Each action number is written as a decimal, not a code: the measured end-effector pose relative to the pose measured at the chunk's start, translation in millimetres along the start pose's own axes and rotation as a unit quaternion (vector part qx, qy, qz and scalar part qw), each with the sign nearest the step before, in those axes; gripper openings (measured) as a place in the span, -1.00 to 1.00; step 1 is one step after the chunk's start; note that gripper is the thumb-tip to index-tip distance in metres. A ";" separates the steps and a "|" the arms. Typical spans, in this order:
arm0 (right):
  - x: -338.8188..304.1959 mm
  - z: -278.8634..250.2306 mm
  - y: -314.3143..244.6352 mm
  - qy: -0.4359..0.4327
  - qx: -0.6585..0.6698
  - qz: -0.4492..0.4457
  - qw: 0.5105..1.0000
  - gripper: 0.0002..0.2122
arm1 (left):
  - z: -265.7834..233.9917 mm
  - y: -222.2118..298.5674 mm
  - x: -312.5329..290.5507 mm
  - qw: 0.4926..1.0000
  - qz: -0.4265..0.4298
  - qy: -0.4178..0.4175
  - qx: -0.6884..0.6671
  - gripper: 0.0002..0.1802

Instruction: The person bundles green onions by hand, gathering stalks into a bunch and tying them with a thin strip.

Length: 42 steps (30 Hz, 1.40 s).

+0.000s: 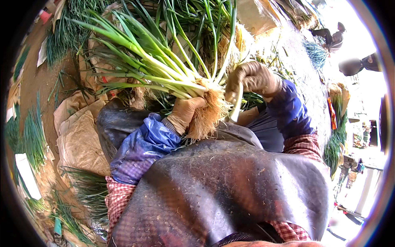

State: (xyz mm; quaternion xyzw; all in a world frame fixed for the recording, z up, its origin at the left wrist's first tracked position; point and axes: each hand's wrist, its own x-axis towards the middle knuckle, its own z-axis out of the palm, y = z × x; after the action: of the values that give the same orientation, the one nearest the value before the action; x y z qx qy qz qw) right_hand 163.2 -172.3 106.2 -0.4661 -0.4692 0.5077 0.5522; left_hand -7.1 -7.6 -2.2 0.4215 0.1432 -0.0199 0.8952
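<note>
My left hand point(187, 113), in a tan glove, is closed round the white lower stems of a bunch of green onions point(160, 68). Their leaves fan out to the far left, and a thick tuft of pale roots point(207, 113) hangs beside the fingers. Just right of the roots, my right hand point(255, 80), also gloved, is bent at the knuckles with its fingers pinched together. From that pinch a pale leaf strip point(237, 103) points down toward my lap. Whether the strip is still joined to a stem is hard to see.
A dark, wet-looking apron point(230, 185) covers my lap. More green onions point(193, 20) lie beyond the bunch, with others point(35, 131) at the left. Brown sacking point(82, 140) is spread beside my left arm. People point(333, 39) are at the far right, in glare.
</note>
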 end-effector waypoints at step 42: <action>14.5 101.7 61.8 0.229 -0.557 0.061 0.796 0.25 | 11.0 1.7 1.0 0.972 -0.153 0.026 -0.177 -0.75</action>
State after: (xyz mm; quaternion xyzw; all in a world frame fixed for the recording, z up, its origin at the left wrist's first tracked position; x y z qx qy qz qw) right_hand 55.4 -150.9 58.4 -0.8234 -0.5015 0.0700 0.2563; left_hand -3.3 -14.7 5.4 0.2300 0.2305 -0.1197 0.9379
